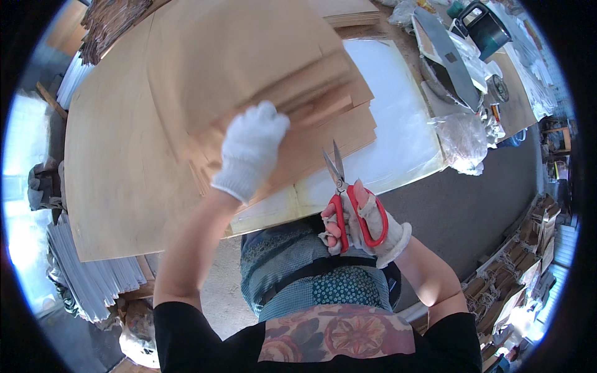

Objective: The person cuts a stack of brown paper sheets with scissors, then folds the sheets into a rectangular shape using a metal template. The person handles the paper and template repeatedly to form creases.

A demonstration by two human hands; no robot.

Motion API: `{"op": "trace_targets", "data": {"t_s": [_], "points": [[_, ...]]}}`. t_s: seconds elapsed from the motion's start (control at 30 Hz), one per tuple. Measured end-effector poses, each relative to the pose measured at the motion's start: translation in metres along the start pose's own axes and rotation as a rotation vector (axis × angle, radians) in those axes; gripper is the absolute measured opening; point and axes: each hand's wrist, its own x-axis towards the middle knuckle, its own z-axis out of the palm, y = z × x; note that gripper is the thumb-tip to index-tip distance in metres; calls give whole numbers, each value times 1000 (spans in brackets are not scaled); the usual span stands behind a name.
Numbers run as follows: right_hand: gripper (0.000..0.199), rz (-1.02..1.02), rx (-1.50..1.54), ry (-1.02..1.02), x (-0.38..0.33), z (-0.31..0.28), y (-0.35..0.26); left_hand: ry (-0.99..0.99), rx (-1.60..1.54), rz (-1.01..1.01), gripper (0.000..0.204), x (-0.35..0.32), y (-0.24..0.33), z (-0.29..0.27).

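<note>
My left hand (251,148), in a white knit glove, is closed on a brown paper sheet (242,56) at its near edge. That sheet is smeared by motion and looks partly raised, with a dark fold beside my fingers. Beneath it lies a stack of brown paper sheets (336,138) with uneven, stepped edges. In front of my waist, my right hand (380,231) wears a worn glove with bare fingertips and grips red-handled scissors (340,171). The scissor blades point away from me, slightly apart, near the stack's close edge.
A wooden board (112,168) covers the left of the table, and a white sheet (404,105) edged with tape lies to the right. Beyond stand a dark jug (484,30), a grey panel (451,59) and a clear plastic bag (461,140). Bundled paper (115,25) sits far left.
</note>
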Motion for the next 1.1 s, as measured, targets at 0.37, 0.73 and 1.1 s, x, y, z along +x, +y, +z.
{"op": "trace_targets", "data": {"t_s": [0.37,0.73,1.1], "points": [[79,81,-246,-35,-11,-29,1,-204,-222,-205,30,-15,54,13],[55,-50,-404,356,-3,-62,-29,-242,-465,-115,27,-15,32,-2],[44,154,-869,-305,53,56,76,-618,-650,-98,41,13,-2,-18]]}}
